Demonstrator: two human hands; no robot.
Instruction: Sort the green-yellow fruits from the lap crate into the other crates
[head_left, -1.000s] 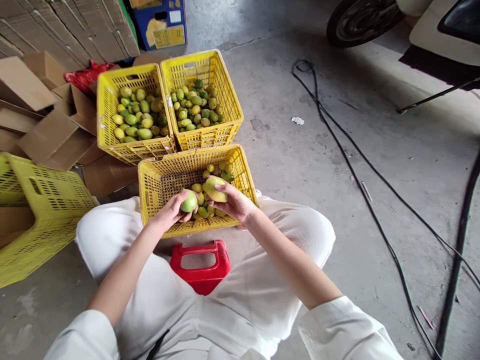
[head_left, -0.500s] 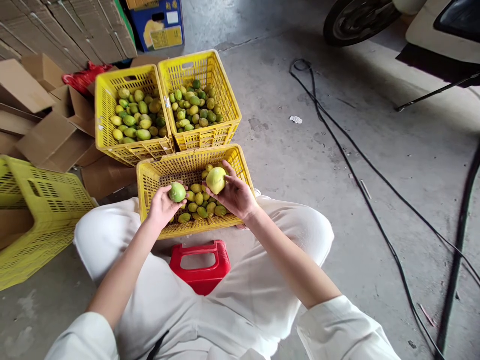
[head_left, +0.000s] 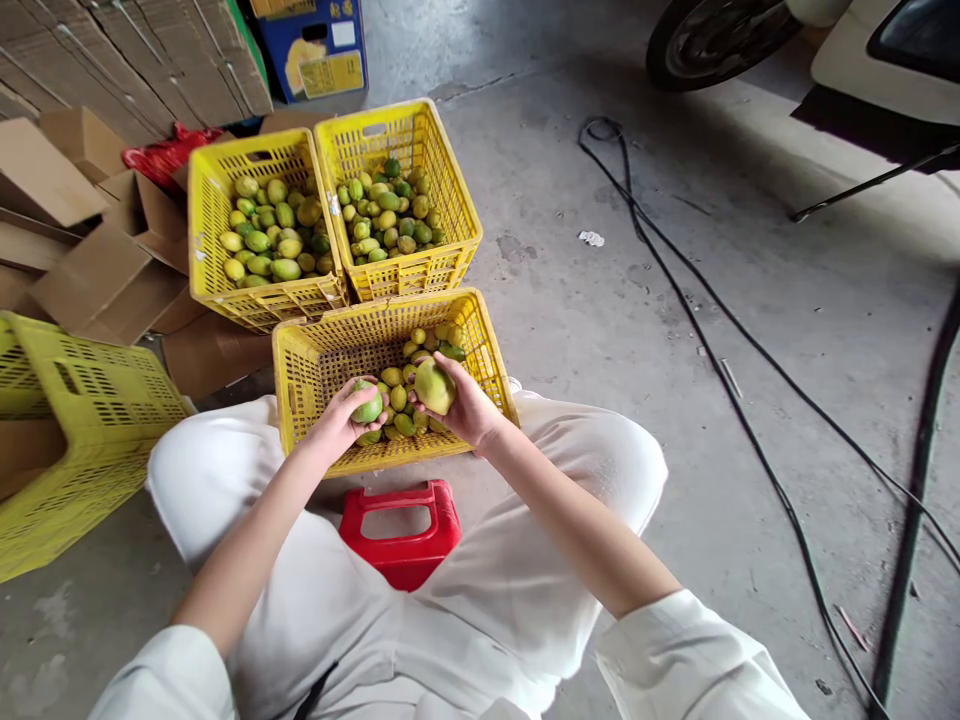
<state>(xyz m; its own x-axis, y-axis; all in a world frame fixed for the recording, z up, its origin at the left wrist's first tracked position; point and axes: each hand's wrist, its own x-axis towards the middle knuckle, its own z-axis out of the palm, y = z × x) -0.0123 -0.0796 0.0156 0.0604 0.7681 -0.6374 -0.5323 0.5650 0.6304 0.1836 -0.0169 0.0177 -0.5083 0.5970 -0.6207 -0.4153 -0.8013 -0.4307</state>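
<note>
My left hand (head_left: 339,422) is closed around a green lemon (head_left: 367,405), its fingers wrapped over the fruit. In my right hand (head_left: 472,410) is a larger yellow-green lemon (head_left: 434,387), gripped between thumb and fingers. Both hands are over the near yellow crate (head_left: 304,360), a short gap between the two fruits. Yellow and green lemons (head_left: 392,377) lie in its middle and right side, partly hidden by my hands. Bare crate floor shows at its left.
Behind stand a left yellow crate (head_left: 206,215) and a right yellow crate (head_left: 459,205), both holding lemons. A yellow-green crate (head_left: 112,400) lies at left near cardboard boxes (head_left: 112,280). A red handled stool (head_left: 412,560) is between my legs. Black cables (head_left: 712,345) cross the floor.
My left hand has moved right with the green lemon, its fingers now wrapping over it. My right hand has lowered slightly and turned the larger lemon, bringing the fruits closer.
</note>
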